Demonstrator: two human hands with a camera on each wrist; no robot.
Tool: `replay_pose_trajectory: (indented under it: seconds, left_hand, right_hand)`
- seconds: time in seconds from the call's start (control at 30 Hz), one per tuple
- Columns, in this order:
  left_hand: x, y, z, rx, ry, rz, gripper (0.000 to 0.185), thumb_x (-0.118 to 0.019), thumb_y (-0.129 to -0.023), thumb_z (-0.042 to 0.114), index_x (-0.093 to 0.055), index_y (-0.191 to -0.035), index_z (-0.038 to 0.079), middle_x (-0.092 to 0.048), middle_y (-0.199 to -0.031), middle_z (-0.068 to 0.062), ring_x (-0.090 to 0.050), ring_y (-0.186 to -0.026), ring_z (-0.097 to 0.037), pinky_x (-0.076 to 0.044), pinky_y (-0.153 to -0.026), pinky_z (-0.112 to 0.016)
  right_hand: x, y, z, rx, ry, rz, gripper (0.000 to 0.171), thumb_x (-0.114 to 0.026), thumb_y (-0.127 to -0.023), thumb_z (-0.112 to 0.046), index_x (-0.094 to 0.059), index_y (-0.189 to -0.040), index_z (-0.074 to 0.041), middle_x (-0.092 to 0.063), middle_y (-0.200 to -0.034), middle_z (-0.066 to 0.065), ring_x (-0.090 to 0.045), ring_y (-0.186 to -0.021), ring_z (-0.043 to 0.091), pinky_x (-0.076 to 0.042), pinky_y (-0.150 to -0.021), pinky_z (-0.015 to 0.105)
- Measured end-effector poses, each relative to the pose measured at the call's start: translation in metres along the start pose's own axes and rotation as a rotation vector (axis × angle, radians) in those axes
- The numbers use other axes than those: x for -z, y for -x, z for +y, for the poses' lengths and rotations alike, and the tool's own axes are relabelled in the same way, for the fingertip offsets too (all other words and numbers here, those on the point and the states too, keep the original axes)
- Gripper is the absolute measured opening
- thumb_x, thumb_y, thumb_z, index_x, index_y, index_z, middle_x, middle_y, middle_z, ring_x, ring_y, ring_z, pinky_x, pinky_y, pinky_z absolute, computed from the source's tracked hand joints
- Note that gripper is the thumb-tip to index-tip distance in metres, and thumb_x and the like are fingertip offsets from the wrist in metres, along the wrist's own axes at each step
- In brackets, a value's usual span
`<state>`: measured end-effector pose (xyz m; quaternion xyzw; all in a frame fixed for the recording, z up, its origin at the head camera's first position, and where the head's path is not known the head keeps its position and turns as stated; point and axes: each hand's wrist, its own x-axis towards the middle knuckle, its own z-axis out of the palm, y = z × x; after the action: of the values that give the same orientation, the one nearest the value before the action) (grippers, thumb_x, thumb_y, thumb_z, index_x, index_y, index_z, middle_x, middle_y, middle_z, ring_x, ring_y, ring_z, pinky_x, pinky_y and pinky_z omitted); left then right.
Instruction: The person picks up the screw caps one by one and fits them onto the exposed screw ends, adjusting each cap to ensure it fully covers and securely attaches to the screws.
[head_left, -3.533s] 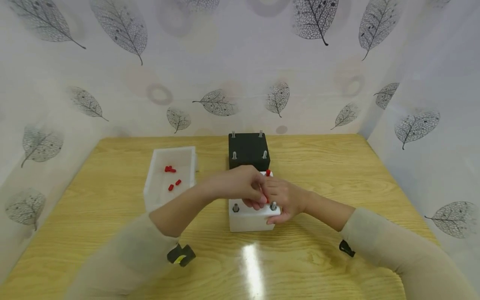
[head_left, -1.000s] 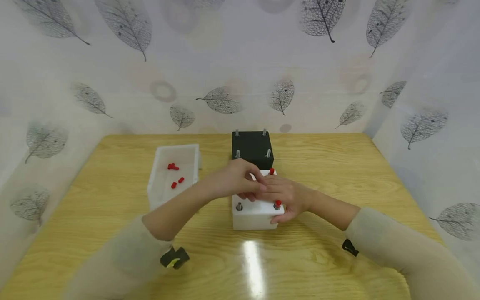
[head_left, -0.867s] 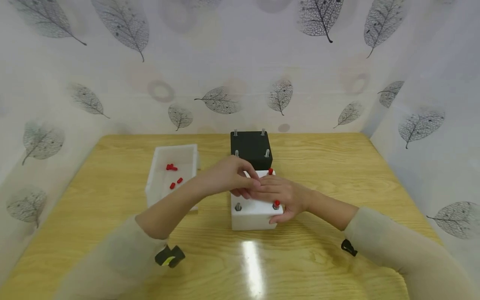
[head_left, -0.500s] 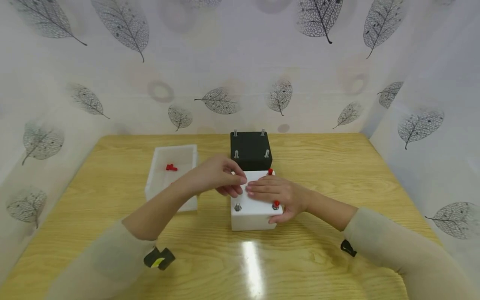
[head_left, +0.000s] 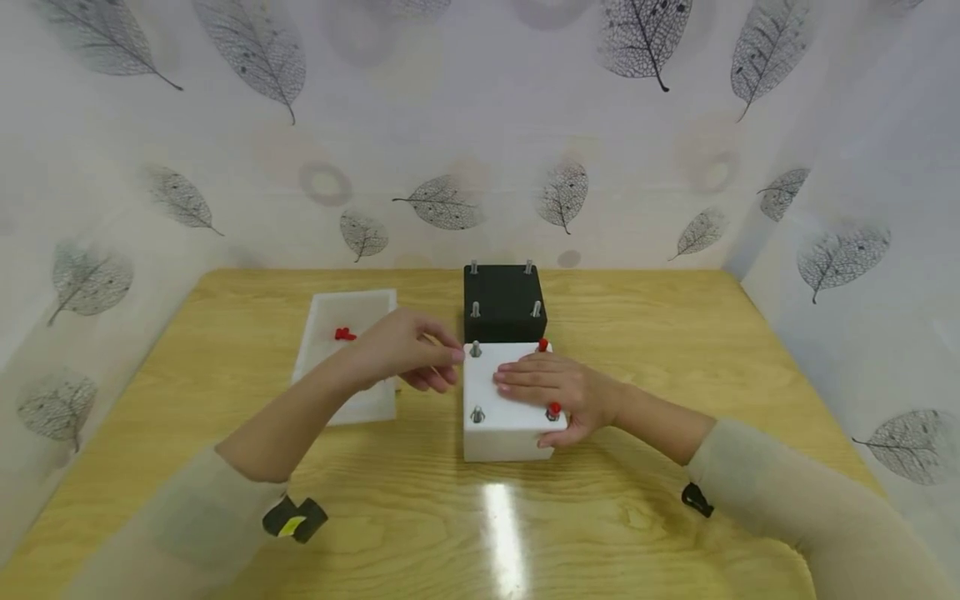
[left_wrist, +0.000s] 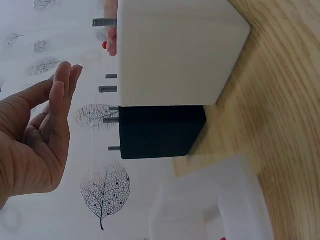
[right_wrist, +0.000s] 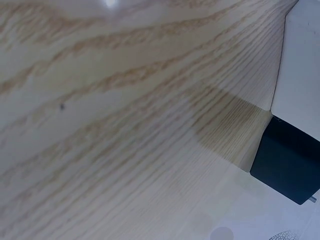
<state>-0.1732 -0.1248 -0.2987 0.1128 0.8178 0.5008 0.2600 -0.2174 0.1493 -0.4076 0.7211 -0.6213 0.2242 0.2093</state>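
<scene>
Underneath, glossy wooden table (head_left: pixel 645 350) (leaf-print walls (head_left: pixel 225 167))

Bare tabletop (head_left: pixel 637 517) lies open to the near side and far right. In the middle the white block (head_left: pixel 504 433) stands touching the black block (head_left: pixel 504 302) behind it, with upright metal pins at their corners. The right hand (head_left: pixel 558 390) lies across the white block's top. Left of it, the left hand (head_left: pixel 397 354) fills the narrow gap before the white tray (head_left: pixel 352 408).
</scene>
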Motion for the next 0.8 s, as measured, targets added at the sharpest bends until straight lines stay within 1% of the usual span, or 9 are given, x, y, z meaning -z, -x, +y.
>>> replay_pose_trajectory:
  seconds: [0.23, 0.47, 0.53, 0.6, 0.67, 0.8]
  left_hand:
    - [0.014, 0.003, -0.008, 0.01, -0.011, 0.042, 0.026, -0.065, -0.09, 0.021, -0.066, -0.107, 0.002, -0.072, -0.088, -0.011, -0.069, -0.073, -0.019, -0.058, -0.067, -0.035]
    - [0.039, 0.015, -0.014, 0.031, 0.028, 0.059, 0.031, -0.062, -0.092, 0.018, -0.061, -0.116, 0.0, -0.071, -0.096, -0.013, -0.07, -0.084, -0.022, -0.058, -0.073, -0.038]
    - [0.043, 0.016, -0.018, 0.044, 0.054, 0.059, 0.033, -0.063, -0.091, 0.018, -0.06, -0.117, -0.002, -0.071, -0.096, -0.013, -0.07, -0.085, -0.022, -0.058, -0.075, -0.038]
    - [0.047, 0.015, -0.022, 0.058, 0.073, 0.055, 0.035, -0.063, -0.091, 0.019, -0.059, -0.118, -0.003, -0.071, -0.096, -0.012, -0.07, -0.085, -0.021, -0.058, -0.075, -0.037]
    - [0.05, 0.015, -0.027, 0.076, 0.092, 0.051, 0.037, -0.064, -0.091, 0.02, -0.058, -0.118, -0.004, -0.071, -0.096, -0.011, -0.07, -0.083, -0.018, -0.058, -0.072, -0.033]
    - [0.055, 0.015, -0.035, 0.1, 0.097, 0.058, 0.036, -0.064, -0.091, 0.02, -0.058, -0.117, -0.004, -0.071, -0.094, -0.009, -0.07, -0.079, -0.015, -0.057, -0.065, -0.025]
  right_hand:
    - [0.0, 0.001, -0.002, -0.001, -0.001, 0.003, 0.065, -0.048, -0.092, -0.049, -0.056, -0.124, 0.006, -0.058, -0.128, 0.018, -0.055, -0.119, 0.031, -0.045, -0.099, 0.04]
    - [-0.002, -0.002, -0.001, 0.015, 0.004, 0.016, 0.064, -0.049, -0.092, -0.048, -0.057, -0.123, 0.007, -0.059, -0.127, 0.018, -0.055, -0.118, 0.031, -0.045, -0.099, 0.041]
    - [-0.001, -0.002, 0.0, 0.016, 0.007, 0.024, 0.064, -0.049, -0.092, -0.048, -0.058, -0.123, 0.007, -0.059, -0.126, 0.018, -0.056, -0.117, 0.031, -0.045, -0.099, 0.041]
    - [-0.001, -0.001, 0.0, 0.013, 0.008, 0.027, 0.064, -0.049, -0.091, -0.048, -0.058, -0.122, 0.007, -0.059, -0.126, 0.019, -0.056, -0.117, 0.031, -0.046, -0.098, 0.041]
    - [-0.001, -0.001, 0.0, 0.01, 0.005, 0.026, 0.064, -0.049, -0.091, -0.048, -0.058, -0.123, 0.007, -0.059, -0.127, 0.019, -0.056, -0.117, 0.031, -0.046, -0.098, 0.041]
    - [-0.001, 0.001, 0.0, 0.011, -0.005, 0.028, 0.064, -0.05, -0.091, -0.048, -0.057, -0.123, 0.007, -0.059, -0.127, 0.018, -0.055, -0.118, 0.031, -0.046, -0.098, 0.04]
